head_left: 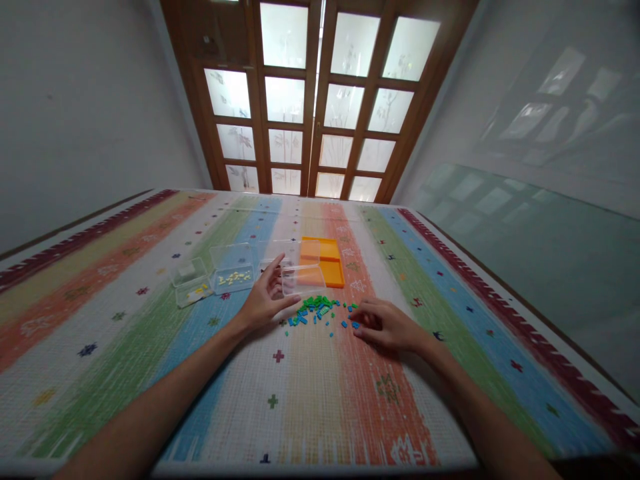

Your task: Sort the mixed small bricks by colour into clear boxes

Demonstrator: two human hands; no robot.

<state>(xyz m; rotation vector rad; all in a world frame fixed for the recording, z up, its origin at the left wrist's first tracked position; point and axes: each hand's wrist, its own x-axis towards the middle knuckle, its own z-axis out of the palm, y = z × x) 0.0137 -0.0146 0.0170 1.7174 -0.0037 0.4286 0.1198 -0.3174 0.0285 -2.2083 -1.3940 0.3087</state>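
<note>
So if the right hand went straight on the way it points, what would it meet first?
Most likely the loose blue pieces just ahead of the right hand, then the green and blue pile beyond; the hand's height is hard to judge here.

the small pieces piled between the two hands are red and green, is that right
Not quite: the head view shows blue and green, not red and green. The small pieces are indeed piled between the left hand and the right hand.

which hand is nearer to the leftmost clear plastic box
Left. The left hand is right of the leftmost box, with another clear plastic box between; the right hand is farther right, by the small green and blue pieces.
</note>
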